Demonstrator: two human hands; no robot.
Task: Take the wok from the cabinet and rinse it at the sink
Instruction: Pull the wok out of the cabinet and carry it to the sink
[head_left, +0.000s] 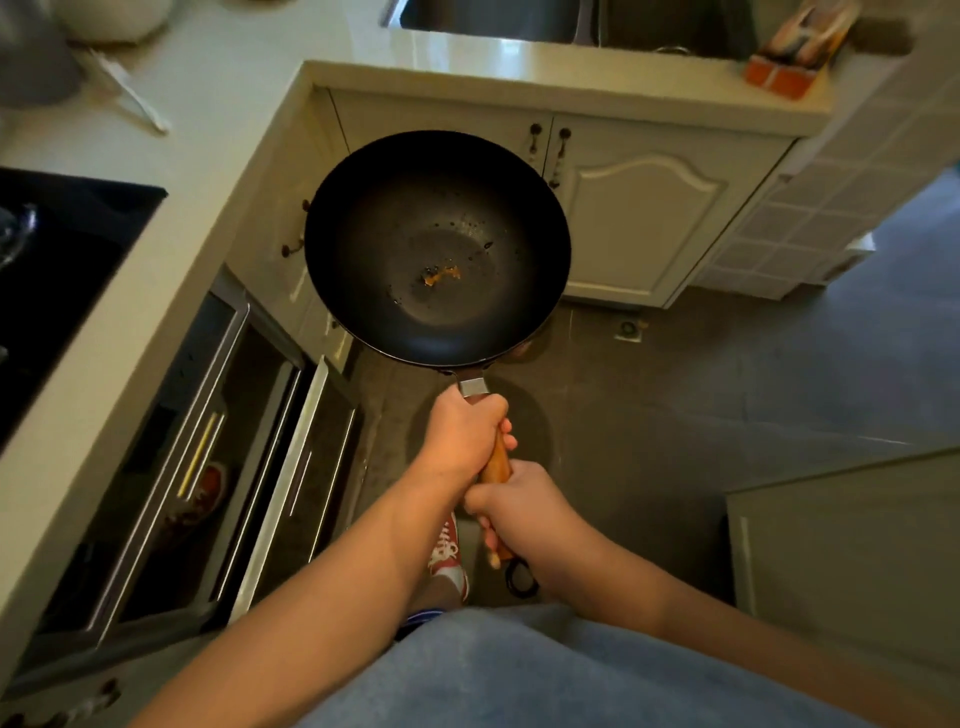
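A black wok (437, 208) with a small orange residue spot at its bottom hangs level in the air over the floor, in front of the corner cabinets. Its wooden handle (497, 464) points back toward me. My left hand (462, 436) grips the handle close to the metal collar. My right hand (519, 506) grips it further back, near the hanging loop. The steel sink (582, 21) lies at the top of the head view, beyond the counter edge and farther away than the wok.
A pull-out cabinet drawer (218, 467) stands open at lower left, under the white counter (228, 104). A black cooktop (57, 270) sits at left. Closed cabinet doors (639, 208) face me under the sink. A knife block (795, 52) stands at the counter's right end. Grey floor (727, 374) stretches right.
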